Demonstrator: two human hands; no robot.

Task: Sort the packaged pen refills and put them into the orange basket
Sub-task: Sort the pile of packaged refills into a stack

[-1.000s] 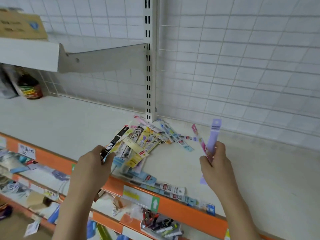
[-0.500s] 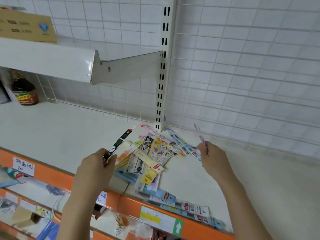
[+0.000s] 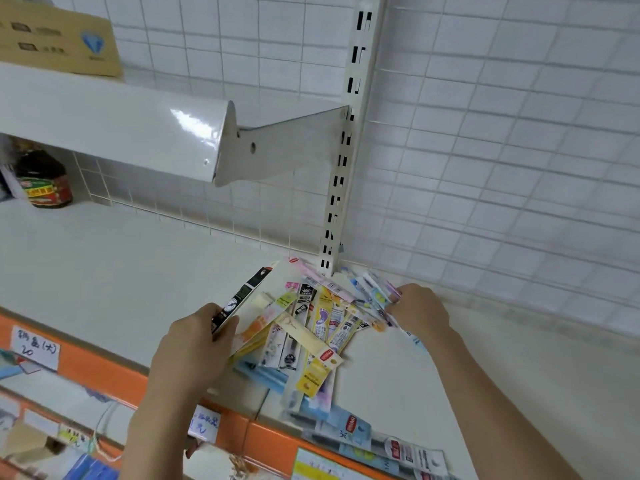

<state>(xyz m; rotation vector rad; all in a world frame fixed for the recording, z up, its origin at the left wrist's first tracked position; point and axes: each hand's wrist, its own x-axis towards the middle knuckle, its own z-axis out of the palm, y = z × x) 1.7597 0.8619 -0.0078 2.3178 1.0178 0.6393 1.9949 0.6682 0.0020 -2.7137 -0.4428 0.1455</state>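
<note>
A loose pile of packaged pen refills [image 3: 311, 327] in yellow, white, black, pink and blue sleeves lies on the white shelf [image 3: 114, 271], spilling toward its orange front edge. My left hand [image 3: 194, 344] grips a long black-and-white refill pack [image 3: 242, 296] that sticks up and away over the pile's left side. My right hand [image 3: 415, 310] rests on the pile's right edge, fingers closed around a few blue and pink refill packs [image 3: 384, 299]. No orange basket is in view.
A white upright post [image 3: 343, 161] rises just behind the pile, with a bracket and an upper shelf [image 3: 114, 123] overhanging on the left. A dark bottle [image 3: 43, 178] stands far left. A wire grid backs the shelf. Lower shelves hold stationery.
My right hand has come down from mid-air, where it held purple and pink packs upright, to the pile's right edge. The view has shifted closer. My left hand has kept its black pack.
</note>
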